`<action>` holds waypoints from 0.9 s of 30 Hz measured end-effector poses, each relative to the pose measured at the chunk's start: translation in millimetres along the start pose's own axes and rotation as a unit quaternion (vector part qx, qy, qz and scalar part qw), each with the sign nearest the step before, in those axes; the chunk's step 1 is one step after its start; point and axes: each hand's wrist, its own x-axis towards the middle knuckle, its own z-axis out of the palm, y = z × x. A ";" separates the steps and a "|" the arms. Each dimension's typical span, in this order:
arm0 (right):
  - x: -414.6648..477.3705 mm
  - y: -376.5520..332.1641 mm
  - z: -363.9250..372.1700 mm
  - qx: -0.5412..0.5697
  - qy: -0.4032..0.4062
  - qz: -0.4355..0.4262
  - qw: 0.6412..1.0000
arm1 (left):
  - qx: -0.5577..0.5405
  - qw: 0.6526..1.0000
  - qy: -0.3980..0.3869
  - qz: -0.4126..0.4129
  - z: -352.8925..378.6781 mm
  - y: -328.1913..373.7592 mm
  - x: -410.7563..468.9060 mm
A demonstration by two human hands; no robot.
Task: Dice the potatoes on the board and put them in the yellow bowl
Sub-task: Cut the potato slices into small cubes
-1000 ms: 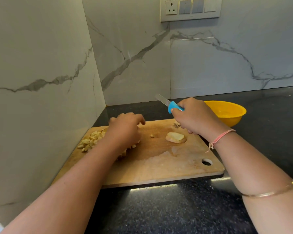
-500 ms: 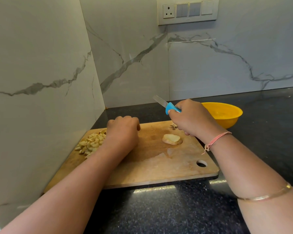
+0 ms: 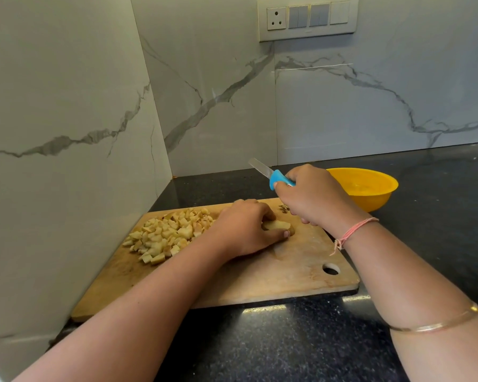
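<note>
Yellow bowl (image 3: 370, 201) behind board (image 3: 273, 279), contents unclear. Diced pile (image 3: 166, 232) at board's left. Left hand (image 3: 243, 230) grips potato piece (image 3: 278, 224); right hand (image 3: 312, 197) grips knife (image 3: 272, 177).

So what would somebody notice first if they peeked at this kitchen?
Probably the heap of potato cubes on the left part of the board, near the wall. Next, the left hand pinching a potato piece mid-board, with the right hand holding a blue-handled knife up behind it. Then the bright yellow bowl on the dark counter behind the board's right corner.
</note>
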 end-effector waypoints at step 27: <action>-39.4 -18.3 -8.8 -0.094 -0.158 0.028 0.983 | -0.129 0.982 0.034 -0.136 -5.4 -25.8 -8.2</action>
